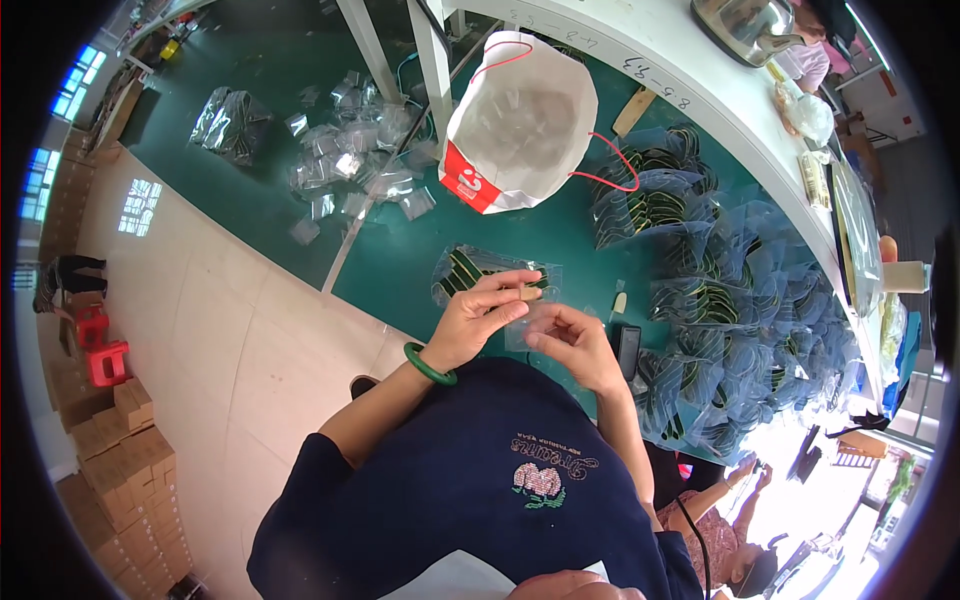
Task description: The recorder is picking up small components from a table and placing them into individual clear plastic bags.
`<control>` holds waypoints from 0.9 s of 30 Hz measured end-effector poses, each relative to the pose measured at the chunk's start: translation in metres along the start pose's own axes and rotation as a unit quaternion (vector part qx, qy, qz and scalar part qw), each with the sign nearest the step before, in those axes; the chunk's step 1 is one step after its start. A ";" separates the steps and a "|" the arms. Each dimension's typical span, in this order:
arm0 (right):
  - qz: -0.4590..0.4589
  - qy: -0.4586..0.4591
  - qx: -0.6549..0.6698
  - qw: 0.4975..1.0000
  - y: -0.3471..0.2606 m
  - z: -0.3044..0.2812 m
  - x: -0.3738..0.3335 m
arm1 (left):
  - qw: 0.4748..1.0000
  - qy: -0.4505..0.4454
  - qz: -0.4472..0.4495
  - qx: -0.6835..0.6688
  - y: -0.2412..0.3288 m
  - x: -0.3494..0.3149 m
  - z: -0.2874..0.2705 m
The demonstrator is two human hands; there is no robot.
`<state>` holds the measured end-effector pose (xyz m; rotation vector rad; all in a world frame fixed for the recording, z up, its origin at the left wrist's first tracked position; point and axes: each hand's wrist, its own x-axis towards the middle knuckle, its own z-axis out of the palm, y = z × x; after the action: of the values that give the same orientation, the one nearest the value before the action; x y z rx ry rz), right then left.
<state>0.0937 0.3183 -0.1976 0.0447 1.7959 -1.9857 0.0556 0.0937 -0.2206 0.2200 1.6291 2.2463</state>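
Over the green table, my left hand (482,318) pinches a small tan piece (530,293) between thumb and fingers. A green bangle (430,365) circles that wrist. Close beside it, my right hand (575,343) has its fingers curled together at a small clear plastic bag (516,335), which hangs between the two hands. Just beyond them lies a clear packet (462,272) with dark, yellow-edged strips inside, partly hidden by my left hand. Another small tan piece (620,302) rests on the table to the right, near a black oblong device (627,350).
A white paper bag (530,120) with red handles stands ahead. Loose small clear bags (350,165) are heaped at left, beside a dark bundle (230,125). Many bluish packets (710,300) cover the right side. A white shelf (640,60) overhangs; another person (715,530) sits at lower right.
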 end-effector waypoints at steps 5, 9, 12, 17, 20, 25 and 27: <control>-0.029 0.012 -0.073 0.997 -0.015 -0.004 0.014 | 0.973 -0.082 0.104 0.191 0.026 0.012 -0.015; -0.118 0.088 -0.186 0.972 -0.019 -0.010 0.025 | 0.953 0.022 0.087 0.289 0.045 0.012 -0.046; -0.140 0.072 -0.187 0.970 -0.010 -0.007 0.034 | 0.891 -0.037 0.038 0.451 0.047 0.005 -0.073; -0.151 0.041 -0.255 0.954 0.013 0.004 0.050 | 0.777 -0.130 0.114 0.605 0.018 -0.004 -0.097; -0.144 0.033 -0.257 0.955 0.025 0.012 0.064 | 0.722 -0.167 0.166 0.651 0.007 -0.004 -0.101; -0.134 0.042 -0.319 0.937 0.041 0.021 0.078 | 0.657 -0.169 0.150 0.719 -0.003 -0.004 -0.099; -0.139 0.048 -0.322 0.935 0.050 0.021 0.084 | 0.650 -0.159 0.156 0.727 -0.004 -0.004 -0.099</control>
<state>0.0426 0.2702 -0.2682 -0.3424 2.5471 -1.4761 0.0276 0.0051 -0.2564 1.2238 2.8148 0.3481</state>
